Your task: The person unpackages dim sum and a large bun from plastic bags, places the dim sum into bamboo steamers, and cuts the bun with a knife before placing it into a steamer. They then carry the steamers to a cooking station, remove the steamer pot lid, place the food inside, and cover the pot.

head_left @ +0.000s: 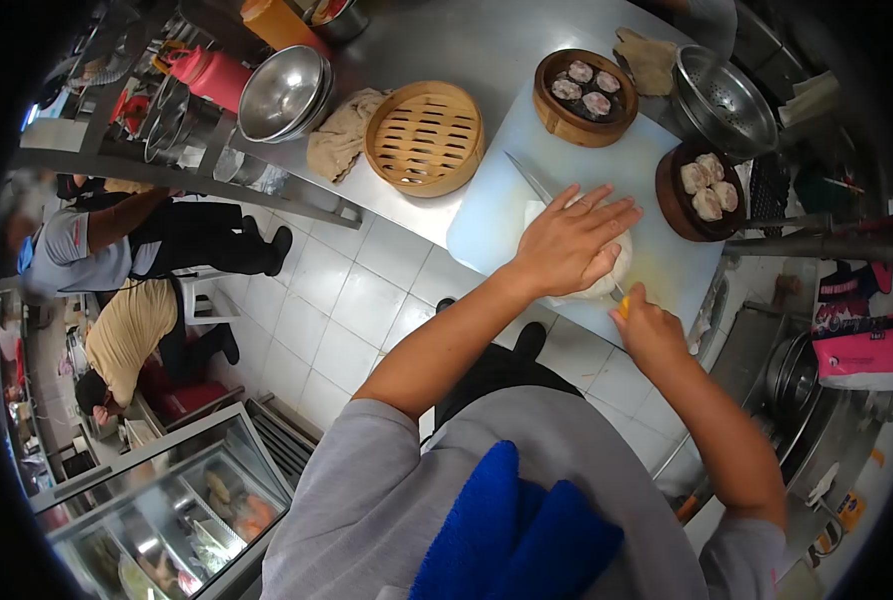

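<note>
1. As the head view looks down over the person's own shoulders, the left hand [569, 238] lies flat on a white bun [606, 272], fingers spread and pressed on its top, so this grip is open-palmed and pins the bun, not pinching it.
2. The bun sits on the pale cutting board [506, 200], at about 5 o'clock on the board, near the edge facing the person.
3. The right hand [648, 330] is at the bun's 5 o'clock, its grip curled tight round a yellow handle [624, 306]; a knife blade [528, 178] shows beyond the left hand at 10 o'clock, and whether handle and blade are one tool cannot be told, since the hand hides the join.
4. The bun looks soft and light, likely to squash or tear under hard pressure; it is best held from above with a broad, gentle palm, fingers kept clear of the blade line.
5. On the steel table [466, 45], an empty bamboo steamer [424, 137] stands at the board's 9 o'clock, a steamer of dumplings [586, 96] at 12 o'clock, another [706, 188] at 3 o'clock, and a metal colander [726, 100] at 2 o'clock.
6. Other people sit at the far left, well apart.
</note>
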A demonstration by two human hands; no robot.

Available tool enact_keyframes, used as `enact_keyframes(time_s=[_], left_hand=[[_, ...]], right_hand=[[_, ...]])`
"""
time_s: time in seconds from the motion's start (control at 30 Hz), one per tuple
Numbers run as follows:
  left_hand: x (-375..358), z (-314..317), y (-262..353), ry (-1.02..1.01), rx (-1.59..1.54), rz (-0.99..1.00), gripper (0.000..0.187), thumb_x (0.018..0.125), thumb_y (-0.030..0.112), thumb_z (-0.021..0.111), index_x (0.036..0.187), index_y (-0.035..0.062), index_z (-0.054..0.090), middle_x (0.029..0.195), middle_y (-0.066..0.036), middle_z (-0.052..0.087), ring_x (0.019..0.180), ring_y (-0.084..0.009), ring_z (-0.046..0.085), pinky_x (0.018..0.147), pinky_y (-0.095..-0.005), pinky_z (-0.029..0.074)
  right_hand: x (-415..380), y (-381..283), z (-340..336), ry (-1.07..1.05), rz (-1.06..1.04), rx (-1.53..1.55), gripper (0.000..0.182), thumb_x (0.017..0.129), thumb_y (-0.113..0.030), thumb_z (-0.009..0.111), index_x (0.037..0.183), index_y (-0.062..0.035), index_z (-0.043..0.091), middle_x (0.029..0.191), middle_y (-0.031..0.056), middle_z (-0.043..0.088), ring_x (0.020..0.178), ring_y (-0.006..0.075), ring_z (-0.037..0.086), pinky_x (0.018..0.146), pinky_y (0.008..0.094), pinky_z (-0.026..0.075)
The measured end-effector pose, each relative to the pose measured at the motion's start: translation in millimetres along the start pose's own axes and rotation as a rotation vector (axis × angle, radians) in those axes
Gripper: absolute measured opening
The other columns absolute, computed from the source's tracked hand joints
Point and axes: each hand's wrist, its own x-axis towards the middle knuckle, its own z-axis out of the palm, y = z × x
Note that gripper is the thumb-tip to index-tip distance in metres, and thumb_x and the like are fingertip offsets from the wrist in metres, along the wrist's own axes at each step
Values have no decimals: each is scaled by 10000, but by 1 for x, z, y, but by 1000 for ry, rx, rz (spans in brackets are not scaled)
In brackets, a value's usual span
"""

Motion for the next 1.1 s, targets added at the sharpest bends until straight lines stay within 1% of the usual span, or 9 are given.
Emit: enact_keyframes(time_s=[0.17, 0.4, 0.57, 0.6, 0.63, 0.73, 0.87, 0.97, 1.1], left_hand=[[7, 0, 1, 1, 98, 103, 435, 877, 302, 493, 1282, 165, 572, 1365, -43, 522, 1332, -284, 389, 1102, -530, 260], [5, -1, 0, -96, 240, 92, 391, 851, 242, 530, 1226, 177, 622, 1357, -26, 532, 1315, -279, 417, 1078, -531, 304], [5, 4, -4, -75, 259, 133, 392, 882, 294, 567, 1256, 183, 601, 1332, -25, 556, 1305, -291, 433, 1075, -517, 322], [5, -1, -4, -146, 238, 101, 579, 858, 379, 617, 1374, 156, 482, 1405, -78, 482, 1343, -300, 387, 1098, -501, 300], [7, -11, -5, -148, 244, 112, 579, 858, 379, 617, 1374, 156, 482, 1405, -78, 482, 1343, -300, 387, 1098, -501, 300], [11, -50, -14, -388, -187, 1, 1050, 702, 557, 724, 1495, 93, 216, 1530, -182, 237, 1395, -318, 292, 1141, -478, 235], [11, -79, -29, -619, 250, 181, 1180, 597, 575, 786, 1511, 163, 163, 1559, -142, 156, 1420, -335, 215, 1146, -490, 232], [18, -85, -36, -724, 343, 190, 1185, 585, 552, 807, 1511, 186, 164, 1561, -139, 143, 1411, -341, 230, 1149, -490, 225], [14, -74, -41, -741, 355, 171, 1176, 588, 520, 823, 1509, 187, 172, 1555, -134, 161, 1378, -368, 288, 1131, -468, 278]], right_hand=[[15, 6, 17, 165, -76, 7, 368, 895, -306, 606, 1009, 2, 440, 699, 198, 657, 655, 369, 674, 580, 451, 540], [-8, 25, 25, 181, -108, 57, 395, 880, -307, 630, 1051, -4, 442, 702, 182, 655, 655, 361, 666, 565, 437, 533], [-118, 83, 31, -55, 141, 44, 440, 882, -376, 624, 1102, -45, 437, 714, 182, 658, 692, 378, 663, 610, 487, 517], [-141, 95, 31, -69, 180, 46, 454, 873, -393, 631, 1109, -52, 446, 716, 185, 657, 701, 382, 661, 631, 494, 515], [-164, 110, 29, -65, 156, -2, 452, 857, -386, 650, 1113, -59, 472, 701, 175, 657, 686, 365, 663, 617, 476, 515], [-215, 137, 0, -69, 181, 98, 420, 790, -366, 730, 1027, -67, 554, 689, 171, 652, 682, 363, 656, 629, 453, 509], [-244, 132, -1, 133, 391, 339, 353, 762, -307, 768, 905, -46, 578, 684, 185, 629, 662, 396, 626, 610, 451, 474], [-240, 122, 15, 228, 424, 440, 341, 779, -296, 755, 889, -38, 561, 675, 187, 611, 654, 395, 611, 587, 444, 464], [-224, 114, 42, 178, 464, 606, 334, 826, -312, 714, 903, -37, 541, 656, 172, 612, 604, 356, 607, 558, 416, 462]])
